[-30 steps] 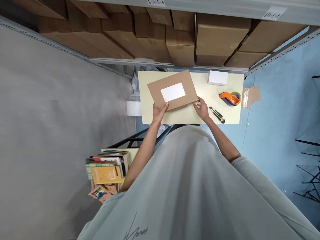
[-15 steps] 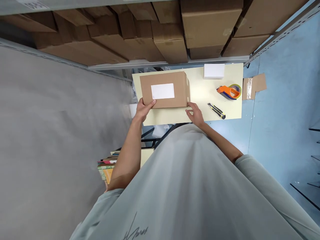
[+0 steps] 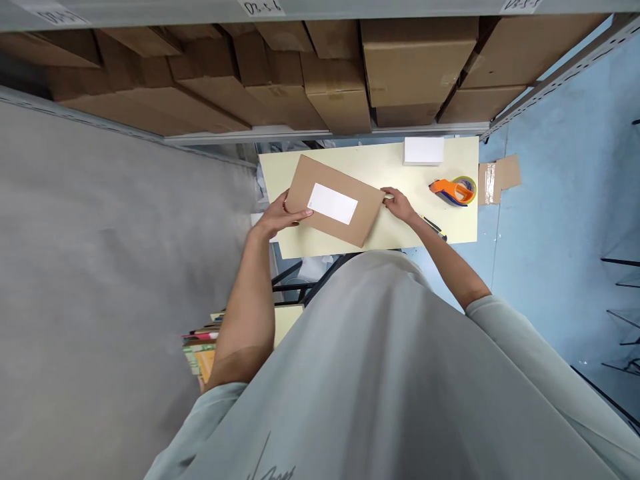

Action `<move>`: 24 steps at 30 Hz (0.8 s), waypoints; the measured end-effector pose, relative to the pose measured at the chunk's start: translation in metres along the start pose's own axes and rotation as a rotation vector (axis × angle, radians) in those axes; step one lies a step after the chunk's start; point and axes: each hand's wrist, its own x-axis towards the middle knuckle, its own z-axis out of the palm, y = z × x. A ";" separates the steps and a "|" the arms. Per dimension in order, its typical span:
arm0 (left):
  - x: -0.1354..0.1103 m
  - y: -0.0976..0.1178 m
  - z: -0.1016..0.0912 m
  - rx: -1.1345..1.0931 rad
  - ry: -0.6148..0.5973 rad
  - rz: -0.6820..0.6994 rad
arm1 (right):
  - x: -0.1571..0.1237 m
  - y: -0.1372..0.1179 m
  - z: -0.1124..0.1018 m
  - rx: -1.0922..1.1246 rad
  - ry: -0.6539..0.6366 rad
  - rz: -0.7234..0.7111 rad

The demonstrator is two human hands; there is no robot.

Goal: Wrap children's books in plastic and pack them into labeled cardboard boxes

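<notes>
A brown cardboard box point(image 3: 345, 223) with a white label point(image 3: 333, 203) on top lies tilted on the pale yellow table point(image 3: 380, 167). My left hand point(image 3: 280, 215) grips its left end, thumb on top. My right hand point(image 3: 399, 203) holds its right corner, fingers curled round the edge. Both of my arms reach forward from my grey shirt.
An orange tape dispenser point(image 3: 454, 191), a white stack of labels point(image 3: 423, 151) and a yellow-black utility knife point(image 3: 436, 229) lie on the table's right side. Shelves of cardboard boxes point(image 3: 400, 60) stand behind. Books point(image 3: 200, 347) are stacked low at the left; a cardboard scrap point(image 3: 497, 177) lies on the blue floor.
The box has turned clockwise, its right end swinging toward me and its left end up. Both hands stayed on it; my right hand moved up along the right corner.
</notes>
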 end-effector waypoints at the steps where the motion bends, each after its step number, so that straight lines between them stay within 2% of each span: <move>1: 0.001 0.000 0.000 -0.024 0.043 -0.021 | 0.000 -0.001 0.000 0.006 -0.008 0.013; 4: 0.002 -0.004 0.012 -0.097 0.261 -0.001 | -0.017 -0.010 0.004 0.053 -0.035 0.078; 7: 0.003 -0.007 0.039 -0.135 0.480 0.036 | -0.049 -0.020 0.014 0.099 -0.115 0.084; 9: 0.005 -0.007 0.061 -0.149 0.553 0.033 | -0.070 -0.027 0.023 0.116 -0.146 0.107; 11: 0.008 -0.005 0.079 -0.164 0.566 0.075 | -0.086 -0.033 0.032 0.121 -0.157 0.160; 13: 0.011 -0.001 0.089 -0.162 0.556 0.137 | -0.097 -0.038 0.040 0.128 -0.172 0.207; 17: 0.017 0.008 0.084 -0.080 0.535 0.225 | -0.098 -0.042 0.047 0.147 -0.234 0.195; 21: 0.023 0.020 0.071 -0.019 0.455 0.275 | -0.069 -0.040 0.033 0.076 -0.343 0.148; 22: 0.024 0.023 0.068 -0.021 0.429 0.286 | -0.057 -0.039 0.026 0.051 -0.319 0.136; 24: 0.021 0.024 0.065 -0.036 0.383 0.289 | -0.028 -0.037 0.008 0.029 -0.163 0.112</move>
